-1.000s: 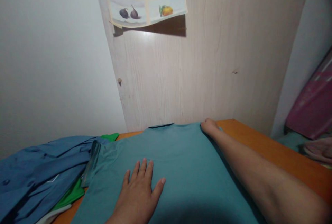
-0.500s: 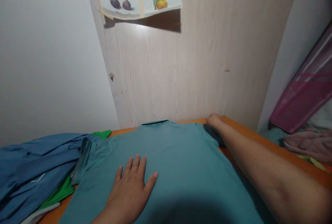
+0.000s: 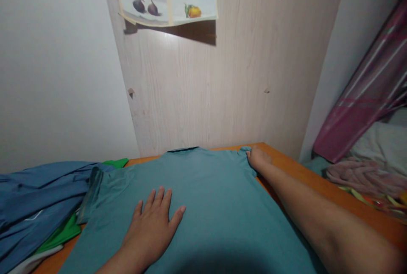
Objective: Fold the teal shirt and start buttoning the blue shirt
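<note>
Spread on the table (image 3: 318,185) here, the shirt (image 3: 203,197) looks light and limp, best held by the sleeve (image 3: 244,159) the right hand (image 3: 259,157) pinches. The left hand (image 3: 151,225) rests on it, fingers splayed.

Home interior, maybe a bedroom; exact room unclear. Cues: fruit-painting poster (image 3: 193,1) on wood-grain panel (image 3: 190,92), plain white wall (image 3: 57,62) alongside. Orange tabletop (image 3: 286,170) by the panel bears everyday clothes: teal short-sleeved shirt (image 3: 206,197), blue garment (image 3: 41,195), green cloth (image 3: 63,233). Right side: magenta curtain-like sheet (image 3: 343,125), rumpled pink cloth (image 3: 359,174) and whitish cloth (image 3: 378,142) heaped together, household-style clutter.
</note>
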Tool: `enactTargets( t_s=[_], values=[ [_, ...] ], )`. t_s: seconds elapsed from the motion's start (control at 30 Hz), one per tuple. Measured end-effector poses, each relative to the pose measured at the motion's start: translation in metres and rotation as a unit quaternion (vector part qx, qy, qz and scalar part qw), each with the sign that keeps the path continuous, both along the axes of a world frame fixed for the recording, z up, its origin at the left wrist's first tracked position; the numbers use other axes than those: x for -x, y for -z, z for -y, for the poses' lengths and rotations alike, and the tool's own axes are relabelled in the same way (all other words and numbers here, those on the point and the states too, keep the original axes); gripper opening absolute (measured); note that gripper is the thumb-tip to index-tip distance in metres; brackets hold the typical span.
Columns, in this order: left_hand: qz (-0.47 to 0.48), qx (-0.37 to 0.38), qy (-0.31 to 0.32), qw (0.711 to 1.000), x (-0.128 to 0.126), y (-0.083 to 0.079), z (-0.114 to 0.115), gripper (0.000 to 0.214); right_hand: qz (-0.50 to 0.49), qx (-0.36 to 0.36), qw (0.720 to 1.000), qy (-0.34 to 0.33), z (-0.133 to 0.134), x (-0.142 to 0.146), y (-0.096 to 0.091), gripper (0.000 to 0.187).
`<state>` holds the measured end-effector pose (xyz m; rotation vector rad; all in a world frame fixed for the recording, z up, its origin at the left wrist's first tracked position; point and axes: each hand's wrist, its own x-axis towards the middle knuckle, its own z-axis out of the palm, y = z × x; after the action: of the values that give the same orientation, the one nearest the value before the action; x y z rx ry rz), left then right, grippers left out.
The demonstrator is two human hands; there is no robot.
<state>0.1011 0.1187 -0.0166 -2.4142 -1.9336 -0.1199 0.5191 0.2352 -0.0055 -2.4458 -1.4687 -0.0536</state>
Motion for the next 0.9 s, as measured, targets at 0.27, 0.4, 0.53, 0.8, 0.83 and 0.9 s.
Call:
enactTargets(
  t_s=[0.27, 0.4, 0.53, 0.8, 0.83, 0.9],
  values=[
    [0.006, 0.001, -0.001, 1.0, -0.001, -0.003, 0.003, 0.087, 0.031, 0.013, 0.999, 0.034, 0.007, -0.005, 0.001, 0.045],
    [0.009, 0.004, -0.007, 1.0, -0.003, -0.004, 0.004, 0.087, 0.042, 0.001, 0.998, 0.038, 0.01, 0.0, -0.008, 0.048],
    [0.019, 0.005, -0.005, 1.0, -0.003, -0.005, 0.005, 0.087, 0.054, -0.024, 0.998, -0.018, 0.012, 0.031, -0.026, 0.044],
    [0.04, 0.011, -0.001, 0.999, -0.003, -0.009, 0.007, 0.089, -0.024, -0.018, 0.953, -0.301, 0.041, 0.124, -0.007, 0.058],
    [0.041, 0.01, 0.0, 0.999, -0.003, -0.009, 0.007, 0.09, -0.023, 0.002, 0.947, -0.319, 0.045, 0.127, 0.0, 0.064],
    [0.04, 0.01, 0.0, 0.999, -0.003, -0.008, 0.007, 0.09, -0.007, 0.034, 0.942, -0.333, 0.051, 0.126, 0.012, 0.074]
  ],
)
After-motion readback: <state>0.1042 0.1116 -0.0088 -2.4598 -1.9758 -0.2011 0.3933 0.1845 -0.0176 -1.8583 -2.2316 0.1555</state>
